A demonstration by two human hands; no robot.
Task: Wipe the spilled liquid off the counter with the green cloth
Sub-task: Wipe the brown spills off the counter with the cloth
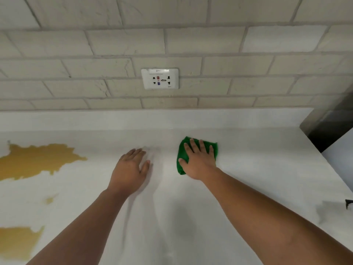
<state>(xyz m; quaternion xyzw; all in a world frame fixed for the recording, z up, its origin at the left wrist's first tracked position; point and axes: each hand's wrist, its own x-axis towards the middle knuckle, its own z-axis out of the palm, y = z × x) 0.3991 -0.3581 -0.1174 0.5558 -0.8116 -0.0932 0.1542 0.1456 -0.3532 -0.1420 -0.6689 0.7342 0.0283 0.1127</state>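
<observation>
Right of centre on the bench (248, 169): green cloth (181, 169), flat on the surface. Sits pinned under right hand (200, 161), with fingers (193, 145) wide and straight on top, pressing rather than curling round it. No staining visible on the exposed green edges.

Just left of cloth, apart from it: left hand (129, 169), palm down, fingers (137, 153) relaxed, holding nothing. Can't tell whether touching the surface.

Well apart at far left: large yellow-brown spill (38, 159), edges unsmeared. Second patch (17, 241) at lower-left corner, small drop (50, 199) between the two.

Looks like an early stage: none of the visible liquid wiped yet, so nearly all work left. Needs cloth carried left across bare bench to big patch, then drop, then lower patch.

Above bench: wall socket (160, 79), well away from the liquid.
</observation>
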